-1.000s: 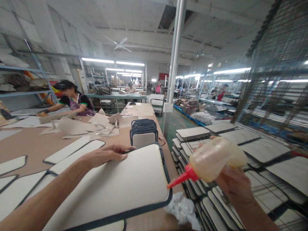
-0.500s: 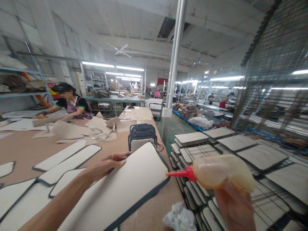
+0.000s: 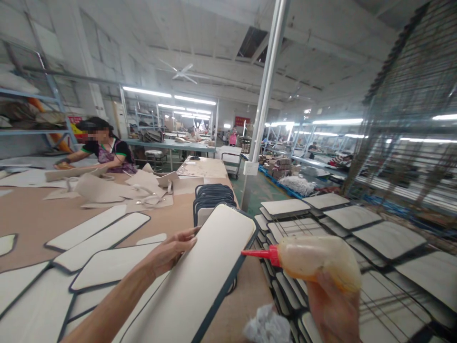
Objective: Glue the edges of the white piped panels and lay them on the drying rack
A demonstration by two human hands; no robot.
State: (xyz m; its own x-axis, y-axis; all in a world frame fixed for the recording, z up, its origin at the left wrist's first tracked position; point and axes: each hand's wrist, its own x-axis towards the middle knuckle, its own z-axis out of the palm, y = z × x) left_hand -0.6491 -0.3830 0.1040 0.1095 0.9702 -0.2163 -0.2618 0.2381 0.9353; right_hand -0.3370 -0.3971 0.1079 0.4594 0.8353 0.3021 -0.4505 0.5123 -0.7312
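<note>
My left hand (image 3: 178,245) grips the left edge of a long cream panel (image 3: 210,262) with a dark rim and rounded corners, thumb on top and fingers partly hidden beneath. The panel is tilted above the table. My right hand (image 3: 333,300) is wrapped round a translucent glue bottle (image 3: 317,259) with amber liquid inside. Its red nozzle (image 3: 260,255) points left, the tip at the panel's right edge. Below the bottle lies a crumpled white cloth (image 3: 267,325).
Similar panels (image 3: 110,267) lie on the brown table (image 3: 171,224) at left. Behind the held panel stands a stack of dark-rimmed pieces (image 3: 214,197). A wire rack (image 3: 378,290) with panels is at right, beyond a metal post (image 3: 264,95). A co-worker (image 3: 107,147) sits far left.
The nozzle tip has moved from near the panel's far right corner down along its right edge. The panel has turned a little, and my left hand has shifted slightly right.
</note>
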